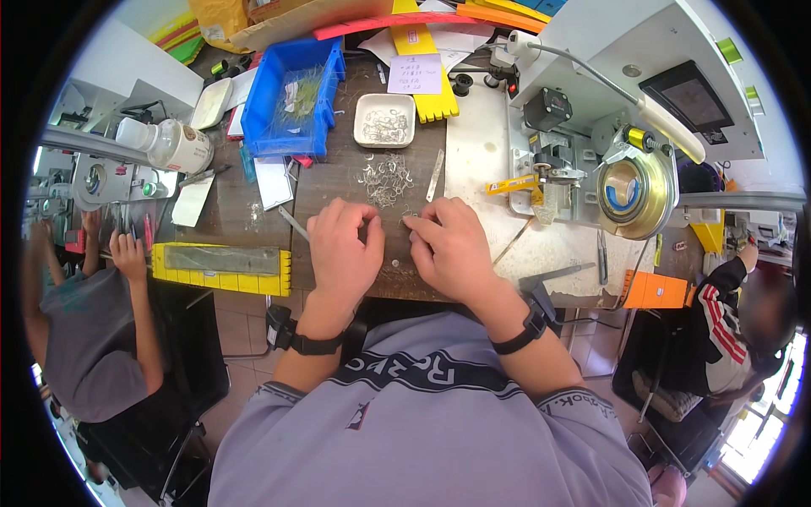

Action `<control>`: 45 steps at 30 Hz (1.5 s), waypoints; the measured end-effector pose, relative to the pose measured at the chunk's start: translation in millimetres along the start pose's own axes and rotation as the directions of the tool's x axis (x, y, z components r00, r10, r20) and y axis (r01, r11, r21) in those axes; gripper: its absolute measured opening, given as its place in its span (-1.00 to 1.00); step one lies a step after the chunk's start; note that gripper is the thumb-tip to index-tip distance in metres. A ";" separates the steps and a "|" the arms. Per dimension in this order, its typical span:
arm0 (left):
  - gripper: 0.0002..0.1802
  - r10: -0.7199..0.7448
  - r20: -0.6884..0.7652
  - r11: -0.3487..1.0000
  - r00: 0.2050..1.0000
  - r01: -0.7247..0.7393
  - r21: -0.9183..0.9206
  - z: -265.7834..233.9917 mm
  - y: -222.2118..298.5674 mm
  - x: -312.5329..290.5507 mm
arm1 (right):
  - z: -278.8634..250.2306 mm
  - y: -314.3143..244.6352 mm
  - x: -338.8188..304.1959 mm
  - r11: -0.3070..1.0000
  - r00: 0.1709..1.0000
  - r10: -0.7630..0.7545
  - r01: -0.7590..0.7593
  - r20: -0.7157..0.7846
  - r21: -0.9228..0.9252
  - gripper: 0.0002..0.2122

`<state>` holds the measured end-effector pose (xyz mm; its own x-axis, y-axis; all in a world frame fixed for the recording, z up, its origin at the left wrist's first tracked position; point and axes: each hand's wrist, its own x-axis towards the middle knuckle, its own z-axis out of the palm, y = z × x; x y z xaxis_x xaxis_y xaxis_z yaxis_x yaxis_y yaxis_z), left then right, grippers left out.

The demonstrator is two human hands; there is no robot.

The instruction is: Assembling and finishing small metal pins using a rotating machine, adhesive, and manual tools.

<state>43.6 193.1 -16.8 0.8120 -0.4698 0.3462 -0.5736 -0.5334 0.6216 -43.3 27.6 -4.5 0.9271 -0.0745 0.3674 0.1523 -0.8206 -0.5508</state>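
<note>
Shiny metal bits on matt brown board

Wire hooks (387, 179) glint silvery, board (338, 182) looks dull; blue bin (297, 95) glossy plastic, dish (384, 121) smooth white.

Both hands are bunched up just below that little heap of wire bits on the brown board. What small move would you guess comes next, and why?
Probably a short reach forward with the right hand to pick another piece from the heap of small wire parts. Both it and the left hand rest curled on the brown board, fingertips close together, just short of that heap. What they pinch is too small to tell.
</note>
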 end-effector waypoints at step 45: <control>-0.95 0.241 0.394 0.970 0.887 -0.238 -0.058 -14.1 17.4 24.5 | 7.3 -2.8 -22.5 0.988 0.999 -0.041 0.042 0.011 -0.149 -0.64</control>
<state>55.1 182.2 12.4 0.5397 -0.8223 0.1802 -0.7432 -0.3649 0.5608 -62.1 35.7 -16.7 0.9237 -0.0345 0.3815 0.1387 -0.8981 -0.4172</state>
